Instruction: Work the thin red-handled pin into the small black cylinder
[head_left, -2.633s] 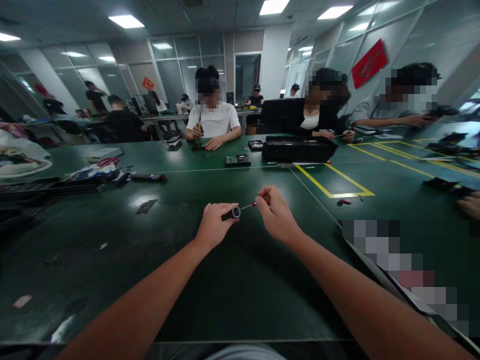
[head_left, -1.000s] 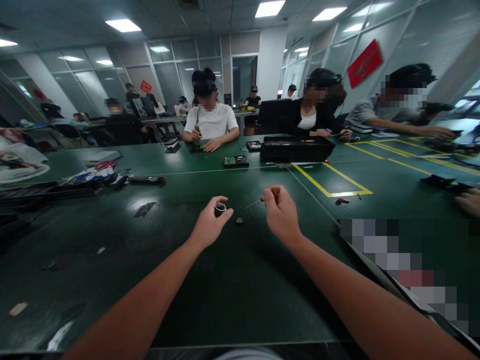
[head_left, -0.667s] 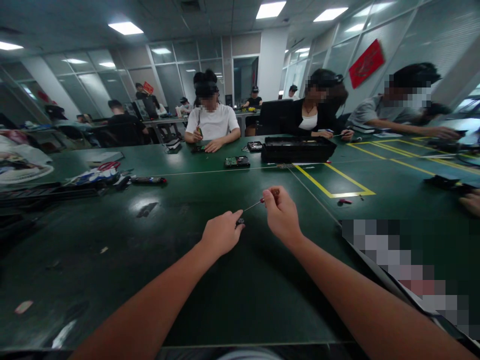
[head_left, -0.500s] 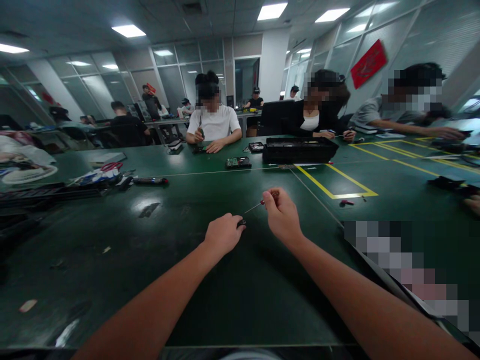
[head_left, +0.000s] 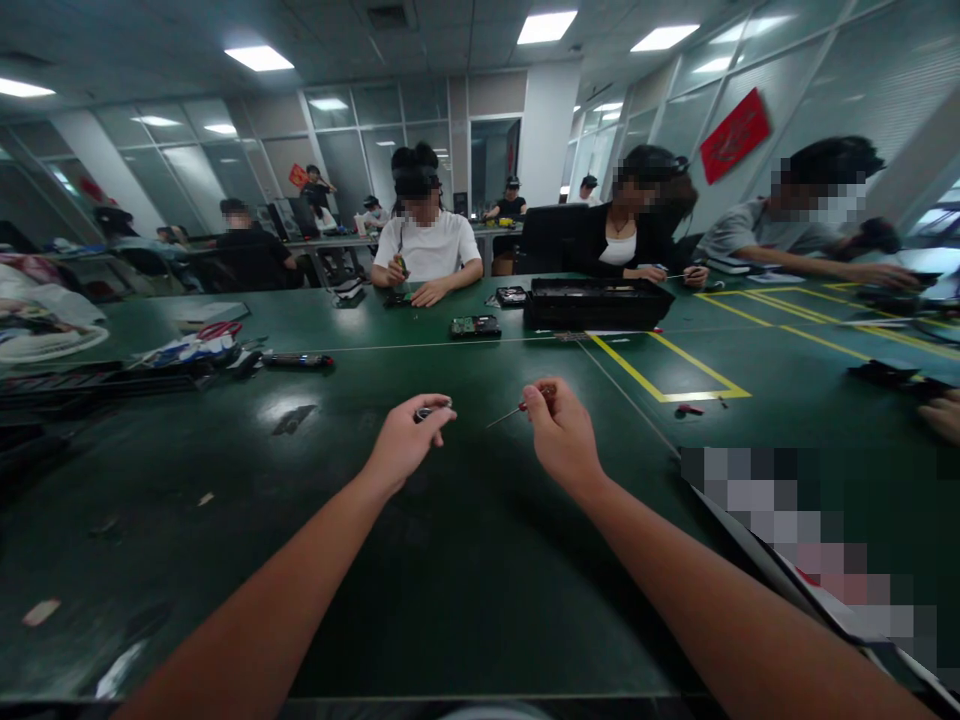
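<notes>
Above the green table (head_left: 450, 600), my right hand (head_left: 564, 430) is closed around the reddish-brown handle of a screwdriver (head_left: 504, 416). Its thin metal shaft points left and slightly down, toward my other hand. My left hand (head_left: 405, 440) is raised a short way to the left, its thumb and fingers curled about a small dark part with a shiny metal edge (head_left: 429, 411). What kind of part it is I cannot make out, as the fingers cover much of it. The screwdriver's tip and the small part are apart.
Ahead lie a hard drive (head_left: 475, 327) and a long black casing (head_left: 598, 304). At left are a dark cylindrical tool (head_left: 298, 361), red-handled scissors (head_left: 220, 331) and black trays (head_left: 105, 385). Yellow tape (head_left: 705, 397) marks the right side. Several people sit across the table, working with their hands.
My left hand has moved left and slightly up, away from the screwdriver's tip, taking the small part with it and turning it. My right hand has stayed nearly in place with the screwdriver.
</notes>
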